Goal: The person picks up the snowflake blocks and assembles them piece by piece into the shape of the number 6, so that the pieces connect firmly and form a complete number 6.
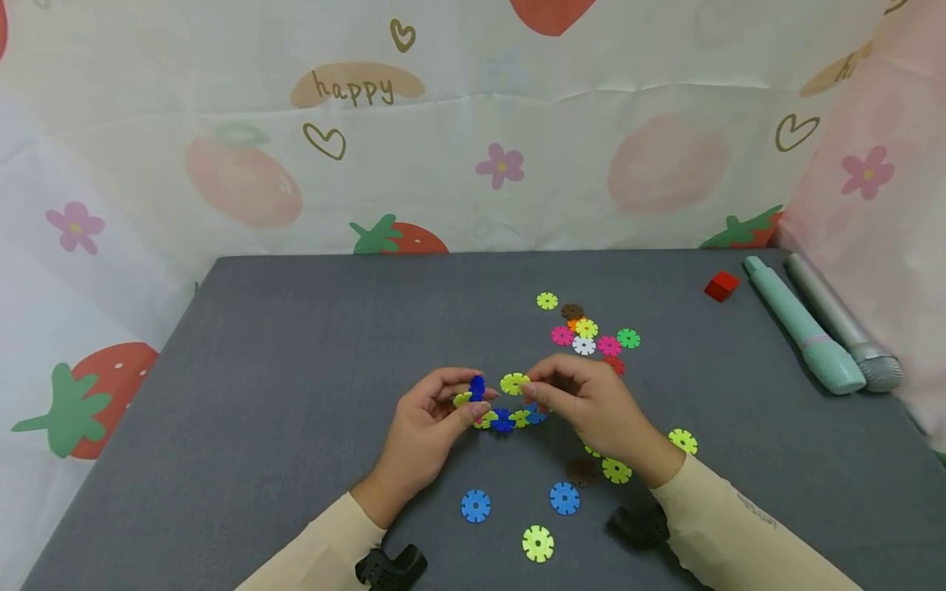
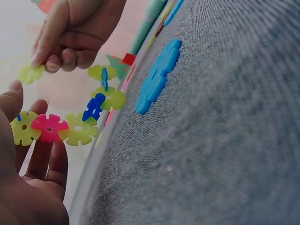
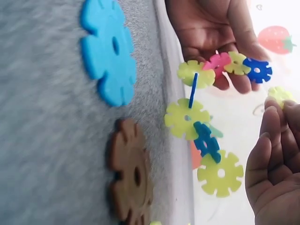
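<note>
My left hand [image 1: 421, 431] pinches one end of a curved chain of slotted plastic flower discs, at a dark blue disc [image 1: 477, 387]. From it the chain runs through a pink disc [image 2: 49, 128], several yellow-green discs and more blue ones. At the chain's far end hangs a yellow-green disc [image 3: 221, 173]. Between thumb and forefinger, my right hand [image 1: 602, 406] pinches a loose yellow-green disc [image 1: 513, 383]. That disc is held just right of the dark blue one, with a gap between them.
Loose discs lie around the hands: a blue disc [image 1: 475, 506], another blue disc [image 1: 565, 498] and a yellow-green disc [image 1: 538, 543] in front. A mixed cluster with a white disc [image 1: 584, 345] lies behind. Back right are a red block [image 1: 721, 286], a green microphone [image 1: 805, 328] and a grey microphone [image 1: 842, 324].
</note>
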The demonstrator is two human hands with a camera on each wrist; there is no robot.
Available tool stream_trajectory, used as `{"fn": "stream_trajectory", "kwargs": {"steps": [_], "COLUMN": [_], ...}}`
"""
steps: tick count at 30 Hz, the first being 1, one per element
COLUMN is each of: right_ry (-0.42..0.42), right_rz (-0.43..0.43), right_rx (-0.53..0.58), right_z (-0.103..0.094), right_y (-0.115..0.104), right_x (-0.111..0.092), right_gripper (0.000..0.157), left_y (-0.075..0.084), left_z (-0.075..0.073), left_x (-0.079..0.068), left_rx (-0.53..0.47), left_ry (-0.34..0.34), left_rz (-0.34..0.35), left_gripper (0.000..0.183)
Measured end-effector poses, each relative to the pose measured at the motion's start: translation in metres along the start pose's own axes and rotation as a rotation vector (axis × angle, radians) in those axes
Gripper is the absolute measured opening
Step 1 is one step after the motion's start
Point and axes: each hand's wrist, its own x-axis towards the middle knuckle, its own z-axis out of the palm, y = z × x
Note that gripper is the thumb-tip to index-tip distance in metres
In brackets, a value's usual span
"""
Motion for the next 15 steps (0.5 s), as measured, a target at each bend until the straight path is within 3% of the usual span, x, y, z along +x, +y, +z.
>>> {"fn": "stream_trajectory", "kwargs": {"steps": [15], "right_ry": [-0.032], "right_rz": [-0.043], "right_rx": [-0.024], "right_z": [0.0100], "right_y": [-0.0077], "right_x": [0.0103], "right_gripper": [0.005], "left_y": [0.0028], "left_z": [0.0003], "left_x": [-0.0011], "left_rx": [0.032], "left_ry": [0.010], "left_rz": [0.021], "left_gripper": [0.035]}}
